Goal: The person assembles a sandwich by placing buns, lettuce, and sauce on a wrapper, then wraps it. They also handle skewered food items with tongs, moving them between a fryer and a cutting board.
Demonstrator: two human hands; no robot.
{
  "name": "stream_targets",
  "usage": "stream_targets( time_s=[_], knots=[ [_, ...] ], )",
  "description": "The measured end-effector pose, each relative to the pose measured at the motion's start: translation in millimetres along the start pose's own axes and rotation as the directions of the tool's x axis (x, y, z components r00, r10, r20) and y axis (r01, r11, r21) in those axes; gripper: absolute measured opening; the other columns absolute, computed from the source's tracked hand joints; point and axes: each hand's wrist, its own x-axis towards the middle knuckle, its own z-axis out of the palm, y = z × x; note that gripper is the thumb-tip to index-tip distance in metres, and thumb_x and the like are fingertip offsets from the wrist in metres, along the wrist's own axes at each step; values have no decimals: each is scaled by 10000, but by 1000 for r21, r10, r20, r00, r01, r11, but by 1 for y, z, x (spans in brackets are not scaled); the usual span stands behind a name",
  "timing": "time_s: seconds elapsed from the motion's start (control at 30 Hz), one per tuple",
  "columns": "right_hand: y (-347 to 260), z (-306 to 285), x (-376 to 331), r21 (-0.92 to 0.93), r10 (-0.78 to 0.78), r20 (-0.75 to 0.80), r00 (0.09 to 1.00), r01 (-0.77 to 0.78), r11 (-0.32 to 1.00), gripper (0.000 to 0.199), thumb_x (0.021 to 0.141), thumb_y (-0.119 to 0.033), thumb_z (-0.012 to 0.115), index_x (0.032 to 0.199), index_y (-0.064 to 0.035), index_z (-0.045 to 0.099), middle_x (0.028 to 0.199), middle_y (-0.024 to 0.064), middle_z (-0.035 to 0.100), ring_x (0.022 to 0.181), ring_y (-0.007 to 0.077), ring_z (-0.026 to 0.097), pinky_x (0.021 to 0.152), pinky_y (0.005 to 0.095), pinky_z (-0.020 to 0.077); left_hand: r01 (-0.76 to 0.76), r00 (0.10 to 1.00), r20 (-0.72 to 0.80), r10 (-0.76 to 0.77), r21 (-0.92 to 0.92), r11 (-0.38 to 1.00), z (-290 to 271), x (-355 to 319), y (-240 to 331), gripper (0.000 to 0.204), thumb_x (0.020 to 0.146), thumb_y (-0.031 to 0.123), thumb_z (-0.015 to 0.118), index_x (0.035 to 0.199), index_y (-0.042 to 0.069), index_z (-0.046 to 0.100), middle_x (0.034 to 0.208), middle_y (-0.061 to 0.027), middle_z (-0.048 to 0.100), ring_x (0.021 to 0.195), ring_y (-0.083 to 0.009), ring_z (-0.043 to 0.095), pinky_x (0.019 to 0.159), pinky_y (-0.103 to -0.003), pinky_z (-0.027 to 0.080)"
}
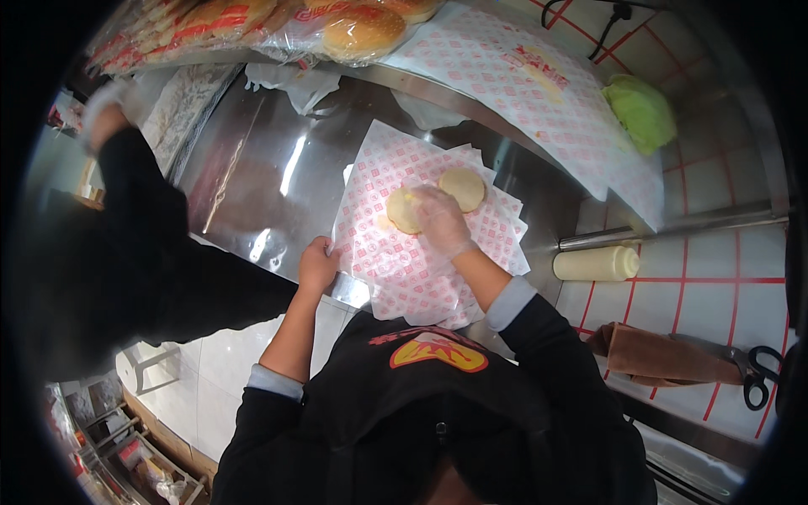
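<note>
Two pale, round bun halves lie side by side on a stack of white wrapping paper (374,160) printed in red. My right hand (442,220), in a clear plastic glove, reaches over the left bun half (402,212) with its fingertips brought together on it. A small yellowish bit shows by those fingertips, and what they hold is hidden. Just beyond that hand rests the right bun half (463,188). At the left edge of the paper, my bare left hand (318,264) is closed, its fingers curled at the sheet's border.
Bagged sesame buns (364,35) fill the shelf above the steel counter (286,160). More printed paper (539,93) and a lettuce piece (640,114) sit there too. On the right are a cream squeeze bottle (598,264), a brown cloth (665,353) and scissors (762,376). A co-worker's gloved hand (109,114) moves at left.
</note>
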Motion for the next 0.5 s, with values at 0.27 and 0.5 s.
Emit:
stream_targets(
  time_s=[0.27, 0.5],
  knots=[
    [29, 1, -19, -175, -195, -113, 974, 174, 969, 419, 727, -164, 662, 1110, -6, 601, 1176, 165, 574, 1118, 300, 530, 1001, 395, 367, 399, 882, 399, -250, -351, 847, -10, -12, 13, 225, 768, 110, 706, 917, -1, 580, 716, -24, 587, 501, -71, 487, 437, -220, 406],
    [5, 10, -12, 118, -116, -168, 979, 137, 984, 289, 714, -98, 680, 990, -19, 643, 1071, 126, 624, 1021, 264, 578, 902, 390, 439, 303, 911, 356, -207, -239, 923, -21, -7, 17, 276, 756, 131, 704, 959, -21, 597, 741, -63, 622, 535, -107, 543, 461, -245, 432]
  ],
)
